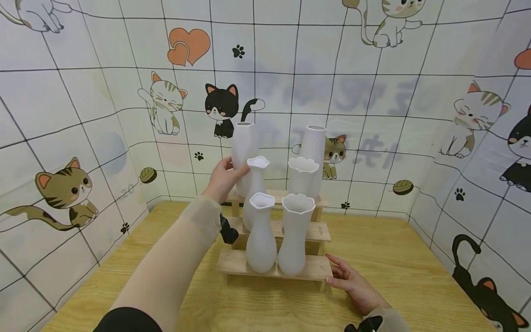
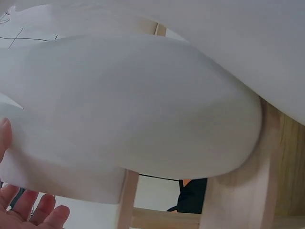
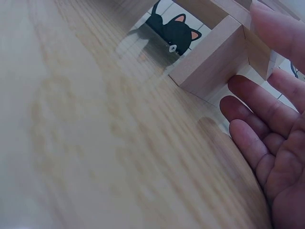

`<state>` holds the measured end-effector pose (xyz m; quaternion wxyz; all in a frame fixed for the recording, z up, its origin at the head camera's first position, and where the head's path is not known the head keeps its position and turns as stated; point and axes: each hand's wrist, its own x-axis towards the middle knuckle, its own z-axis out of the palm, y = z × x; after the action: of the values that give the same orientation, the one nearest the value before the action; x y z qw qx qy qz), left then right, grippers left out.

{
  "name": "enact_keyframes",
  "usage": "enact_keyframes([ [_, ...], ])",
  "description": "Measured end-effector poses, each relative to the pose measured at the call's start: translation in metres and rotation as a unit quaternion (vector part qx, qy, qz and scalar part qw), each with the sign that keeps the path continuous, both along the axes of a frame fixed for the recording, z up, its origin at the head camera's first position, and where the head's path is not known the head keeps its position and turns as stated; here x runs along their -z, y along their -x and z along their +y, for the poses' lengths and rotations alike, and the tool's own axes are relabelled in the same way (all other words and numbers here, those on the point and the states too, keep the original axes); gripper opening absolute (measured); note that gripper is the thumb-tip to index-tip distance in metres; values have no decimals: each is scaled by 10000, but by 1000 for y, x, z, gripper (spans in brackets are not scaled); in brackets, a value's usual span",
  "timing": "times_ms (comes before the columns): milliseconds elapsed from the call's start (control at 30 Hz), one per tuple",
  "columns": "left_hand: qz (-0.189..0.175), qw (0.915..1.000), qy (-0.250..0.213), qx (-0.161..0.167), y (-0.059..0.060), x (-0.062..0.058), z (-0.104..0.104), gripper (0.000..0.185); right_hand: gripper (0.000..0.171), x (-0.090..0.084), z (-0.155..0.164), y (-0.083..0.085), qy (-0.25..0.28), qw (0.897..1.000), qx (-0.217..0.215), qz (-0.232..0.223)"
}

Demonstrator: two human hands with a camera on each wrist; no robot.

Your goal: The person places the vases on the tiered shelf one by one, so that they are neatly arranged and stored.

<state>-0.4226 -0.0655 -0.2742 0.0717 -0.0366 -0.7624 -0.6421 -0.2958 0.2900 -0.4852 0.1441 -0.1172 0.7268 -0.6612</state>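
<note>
Head view: tall vase [image 1: 244, 152], glazed, slippery, breakable, is gripped mid-body by left hand [image 1: 221, 177] fingers; right hand [image 1: 352, 283] lies flat, relaxed.

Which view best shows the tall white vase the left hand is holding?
The head view: the tall white ceramic vase stands whole on the top step, left hand gripping it. The left wrist view shows only blurred white surface; the right wrist view misses it.

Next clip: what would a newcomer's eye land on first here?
Six white vases crowd a three-step wooden rack at the middle of the wooden table. The left hand grips the tall vase at the back left, while the right hand rests open by the rack's front right corner. Cartoon-cat walls surround everything.
</note>
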Motion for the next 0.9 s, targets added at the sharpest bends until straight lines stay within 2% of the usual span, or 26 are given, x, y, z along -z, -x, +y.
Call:
enact_keyframes([
  [167,-163,9998,92,56,-3,14,-8,87,68,-2,1,-1,-53,9999,72,-47],
  [400,11,10000,61,17,-12,35,-19,76,69,-2,3,-1,-45,9998,138,-110],
  [633,206,9997,-156,2,-16,64,-35,71,69,-2,6,2,3,9998,169,-141],
  [900,-8,9992,-400,-19,-26,105,-52,70,61,-4,11,2,202,9998,61,-71],
])
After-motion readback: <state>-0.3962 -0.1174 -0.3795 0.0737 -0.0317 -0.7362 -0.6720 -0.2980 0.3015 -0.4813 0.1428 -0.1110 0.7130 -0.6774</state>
